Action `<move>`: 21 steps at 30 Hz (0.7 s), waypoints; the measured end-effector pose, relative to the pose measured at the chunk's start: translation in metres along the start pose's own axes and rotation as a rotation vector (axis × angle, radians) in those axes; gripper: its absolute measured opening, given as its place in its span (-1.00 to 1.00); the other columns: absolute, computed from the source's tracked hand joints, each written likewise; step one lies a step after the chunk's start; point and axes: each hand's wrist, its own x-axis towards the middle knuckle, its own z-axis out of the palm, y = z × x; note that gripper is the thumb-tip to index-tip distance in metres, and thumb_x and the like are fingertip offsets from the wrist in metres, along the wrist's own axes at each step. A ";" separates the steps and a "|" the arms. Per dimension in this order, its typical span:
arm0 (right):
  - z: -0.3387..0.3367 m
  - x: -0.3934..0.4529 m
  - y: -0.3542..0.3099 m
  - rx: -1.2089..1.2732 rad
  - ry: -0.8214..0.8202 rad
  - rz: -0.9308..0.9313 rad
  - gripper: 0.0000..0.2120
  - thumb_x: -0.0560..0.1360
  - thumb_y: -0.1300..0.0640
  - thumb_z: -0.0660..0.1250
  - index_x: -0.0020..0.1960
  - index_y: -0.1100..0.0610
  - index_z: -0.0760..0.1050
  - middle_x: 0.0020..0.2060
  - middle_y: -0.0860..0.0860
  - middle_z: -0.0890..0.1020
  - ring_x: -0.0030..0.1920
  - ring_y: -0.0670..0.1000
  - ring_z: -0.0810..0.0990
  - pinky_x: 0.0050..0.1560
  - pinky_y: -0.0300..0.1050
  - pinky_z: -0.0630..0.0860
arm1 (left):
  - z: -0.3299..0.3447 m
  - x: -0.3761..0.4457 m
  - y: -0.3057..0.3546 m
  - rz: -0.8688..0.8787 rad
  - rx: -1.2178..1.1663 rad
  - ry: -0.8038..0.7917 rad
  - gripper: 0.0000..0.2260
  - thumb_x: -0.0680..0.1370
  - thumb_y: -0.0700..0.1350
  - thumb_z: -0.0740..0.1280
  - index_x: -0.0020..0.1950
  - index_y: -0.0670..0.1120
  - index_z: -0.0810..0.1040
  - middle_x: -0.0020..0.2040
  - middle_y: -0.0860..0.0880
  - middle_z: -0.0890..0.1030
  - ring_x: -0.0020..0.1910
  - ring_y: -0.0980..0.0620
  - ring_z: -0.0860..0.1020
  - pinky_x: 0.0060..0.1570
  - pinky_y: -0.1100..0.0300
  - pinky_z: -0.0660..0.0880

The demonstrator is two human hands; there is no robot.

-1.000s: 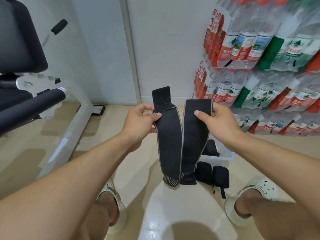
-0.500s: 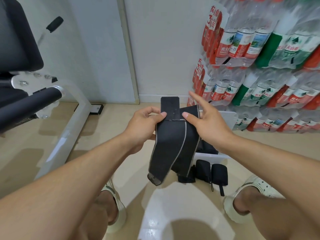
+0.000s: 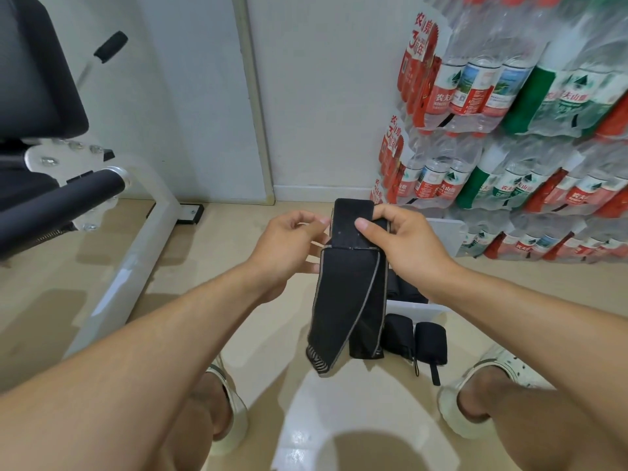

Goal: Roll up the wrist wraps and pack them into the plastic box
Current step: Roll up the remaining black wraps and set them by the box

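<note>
A long black wrist wrap with grey edging hangs folded double in front of me. My right hand grips its upper end, thumb pressed on the black velcro patch. My left hand sits at the wrap's left edge with curled fingers; whether it holds the fabric I cannot tell. Below, two rolled black wraps lie side by side on the floor. Behind them stands the clear plastic box, with dark wraps inside, mostly hidden by the hanging wrap and my right wrist.
Shrink-wrapped packs of water bottles are stacked along the right wall. A white gym machine frame with black pads stands at the left. My two feet in pale clogs rest on the beige tiled floor.
The two hanging halves of the wrap have been brought together, one over the other. My right hand closed its fingers over the top end; both hands shifted slightly right.
</note>
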 end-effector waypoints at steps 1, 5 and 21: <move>-0.001 0.000 0.000 0.003 -0.025 0.002 -0.90 0.64 0.13 0.35 -0.02 0.02 0.63 -0.14 -0.06 0.74 -0.11 -0.10 0.72 -0.11 -0.27 0.60 | -0.001 0.000 0.000 -0.012 0.017 -0.017 -0.84 0.63 -0.01 0.36 0.02 -0.08 0.62 -0.09 -0.11 0.65 -0.19 -0.01 0.59 -0.19 0.06 0.62; -0.003 -0.001 0.002 -0.004 -0.121 -0.005 -0.89 0.65 0.13 0.31 0.05 0.11 0.61 -0.07 0.03 0.73 -0.02 0.00 0.72 0.05 -0.14 0.64 | -0.001 0.000 -0.004 -0.012 0.098 -0.086 -0.87 0.57 -0.08 0.44 -0.07 -0.13 0.69 -0.17 -0.06 0.66 -0.19 0.02 0.57 -0.04 0.03 0.59; -0.009 0.009 0.003 -0.072 0.031 0.213 -0.81 0.51 -0.14 0.47 0.00 -0.04 0.64 -0.17 -0.07 0.74 -0.19 -0.04 0.72 -0.01 -0.04 0.62 | -0.012 0.009 0.000 0.117 -0.090 0.178 -0.85 0.61 -0.06 0.40 -0.06 -0.13 0.59 -0.11 -0.10 0.72 -0.16 0.01 0.65 0.13 -0.10 0.59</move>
